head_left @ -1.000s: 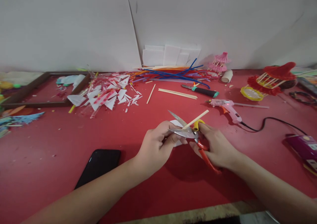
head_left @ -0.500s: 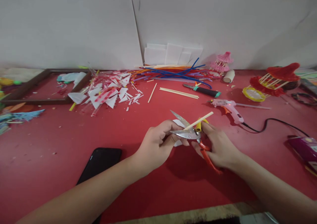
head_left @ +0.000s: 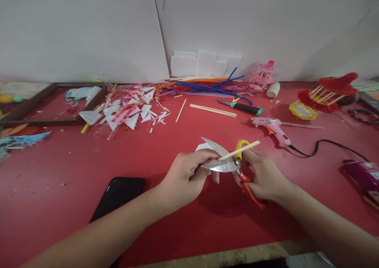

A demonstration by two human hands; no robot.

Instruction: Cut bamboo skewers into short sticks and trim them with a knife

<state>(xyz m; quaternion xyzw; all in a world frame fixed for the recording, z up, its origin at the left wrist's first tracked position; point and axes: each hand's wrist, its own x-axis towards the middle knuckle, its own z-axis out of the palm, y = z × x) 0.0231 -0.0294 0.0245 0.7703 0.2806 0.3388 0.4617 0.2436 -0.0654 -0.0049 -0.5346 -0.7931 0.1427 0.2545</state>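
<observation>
My left hand (head_left: 189, 177) is closed round one end of a pale wooden stick (head_left: 242, 150) and a white piece of card (head_left: 204, 146), mostly hidden behind the fingers. In my right hand (head_left: 263, 173) are red-handled scissors (head_left: 222, 166), their blades spread apart. The stick runs between the blades and its free end points up to the right. A yellow fuzzy piece (head_left: 240, 148) sits by the scissors' pivot, against my right fingers; whether the hand grips it I cannot tell.
A black phone (head_left: 118, 197) lies beside my left forearm. Beyond my hands are several wooden sticks (head_left: 213, 110), pliers (head_left: 241, 107), a pink glue gun (head_left: 271, 128) with its cord, and paper scraps (head_left: 130, 114). Small red (head_left: 328, 92) and pink models (head_left: 263, 76) stand at the back right.
The white card has shifted left and tilted within my left hand. The stick's free end has moved slightly right and down. The scissors stay spread around the stick.
</observation>
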